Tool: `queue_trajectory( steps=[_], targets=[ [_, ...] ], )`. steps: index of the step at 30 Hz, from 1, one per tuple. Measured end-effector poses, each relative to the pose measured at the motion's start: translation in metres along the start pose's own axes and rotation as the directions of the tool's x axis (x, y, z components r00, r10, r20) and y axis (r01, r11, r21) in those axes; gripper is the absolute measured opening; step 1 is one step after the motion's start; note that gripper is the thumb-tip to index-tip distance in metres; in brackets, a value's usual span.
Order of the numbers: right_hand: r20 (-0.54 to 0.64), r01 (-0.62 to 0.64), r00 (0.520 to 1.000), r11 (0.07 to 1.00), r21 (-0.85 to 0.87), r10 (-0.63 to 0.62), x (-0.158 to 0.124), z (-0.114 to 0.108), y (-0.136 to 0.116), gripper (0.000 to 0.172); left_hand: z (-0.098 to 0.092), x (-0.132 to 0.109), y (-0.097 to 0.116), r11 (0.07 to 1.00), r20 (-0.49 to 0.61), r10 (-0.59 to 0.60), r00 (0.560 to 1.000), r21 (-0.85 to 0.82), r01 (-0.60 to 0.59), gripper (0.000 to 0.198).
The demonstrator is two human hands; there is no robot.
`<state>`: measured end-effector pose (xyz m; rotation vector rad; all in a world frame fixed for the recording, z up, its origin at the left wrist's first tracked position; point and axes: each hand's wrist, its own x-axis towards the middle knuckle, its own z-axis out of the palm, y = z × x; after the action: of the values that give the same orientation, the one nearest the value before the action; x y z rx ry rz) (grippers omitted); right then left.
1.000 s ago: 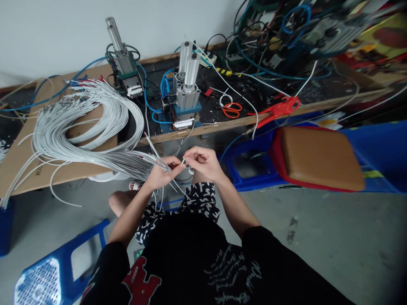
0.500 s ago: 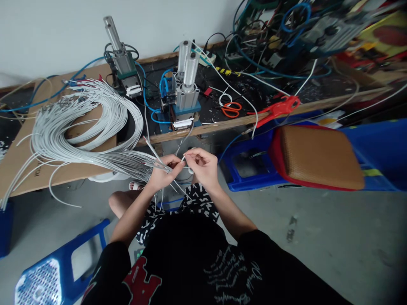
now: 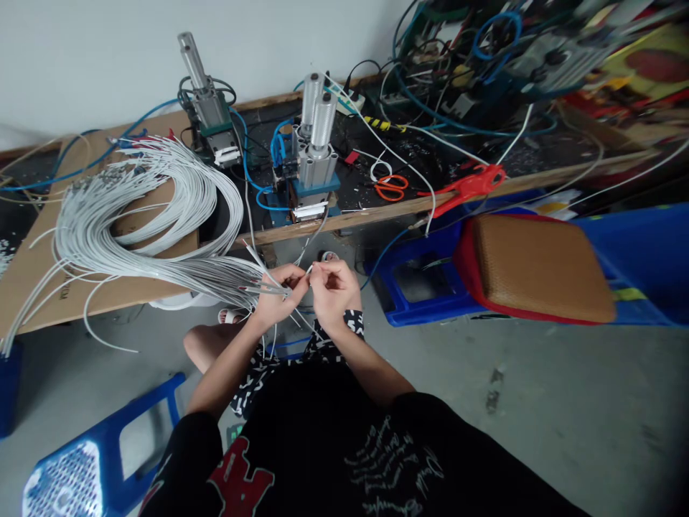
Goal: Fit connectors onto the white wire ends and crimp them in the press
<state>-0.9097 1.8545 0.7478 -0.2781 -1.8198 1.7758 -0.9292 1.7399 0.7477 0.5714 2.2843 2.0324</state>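
Observation:
Many white cables (image 3: 177, 267) lie in a loose coil on a cardboard sheet, and their ends run over the bench edge towards my lap. My left hand (image 3: 280, 293) is closed on a white cable, with thumb and forefinger pinching near its end; other cable ends pass beside and behind this hand. Close against it, my right hand (image 3: 331, 287) pinches the tip of the same cable between thumb and fingers. The tip itself is mostly hidden by the fingers.
Small pneumatic presses (image 3: 317, 161) (image 3: 209, 108) stand on the bench. Orange-handled scissors (image 3: 392, 188) and a red tool (image 3: 474, 188) lie at its front edge. A blue chair with a brown cushion (image 3: 543, 269) stands right; a blue stool (image 3: 108, 445) is at lower left.
My right hand has shifted slightly left and turned, its fingers now closer together at the cable tip. My left hand has stayed nearly in place.

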Motion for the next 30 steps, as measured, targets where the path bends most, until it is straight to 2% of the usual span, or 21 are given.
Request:
queue_trajectory(
  steps=[3,9,15,21,23,26,28,30],
  targets=[
    [0.019,0.117,0.993,0.992,-0.041,-0.116,-0.001,-0.002,0.004,0.017,-0.001,-0.001,-0.001,1.0,0.008,-0.006,1.0,-0.011,0.006,0.029],
    [0.058,0.116,0.992,0.989,-0.088,-0.111,-0.002,-0.005,0.01,0.022,-0.003,0.0,0.004,0.997,0.013,-0.051,0.999,-0.052,0.052,0.034],
    [0.153,0.223,0.967,0.969,-0.106,-0.206,0.004,-0.013,0.016,0.014,-0.005,0.001,0.008,0.995,0.019,-0.062,0.998,-0.079,0.063,0.034],
    [0.191,0.248,0.957,0.957,-0.152,-0.218,0.01,-0.019,0.015,0.015,-0.005,0.002,0.009,0.994,0.022,-0.069,0.997,-0.083,0.071,0.038],
    [0.165,0.19,0.972,0.973,-0.131,-0.168,0.008,-0.015,0.013,0.018,-0.004,0.002,0.009,0.994,0.013,-0.067,0.998,-0.086,0.067,0.038],
    [0.113,-0.045,0.992,0.998,-0.035,0.049,0.004,-0.006,0.011,0.027,-0.002,0.003,0.007,0.993,-0.006,-0.074,0.997,-0.094,0.073,0.037],
    [0.124,-0.233,0.967,0.97,0.068,0.223,0.001,0.001,0.01,0.033,-0.001,0.003,0.006,0.99,0.002,-0.092,0.996,-0.111,0.092,0.035],
    [0.152,-0.346,0.934,0.926,0.149,0.324,-0.001,0.005,0.01,0.036,-0.001,0.003,0.005,0.985,0.017,-0.111,0.994,-0.131,0.112,0.034]
  ],
)
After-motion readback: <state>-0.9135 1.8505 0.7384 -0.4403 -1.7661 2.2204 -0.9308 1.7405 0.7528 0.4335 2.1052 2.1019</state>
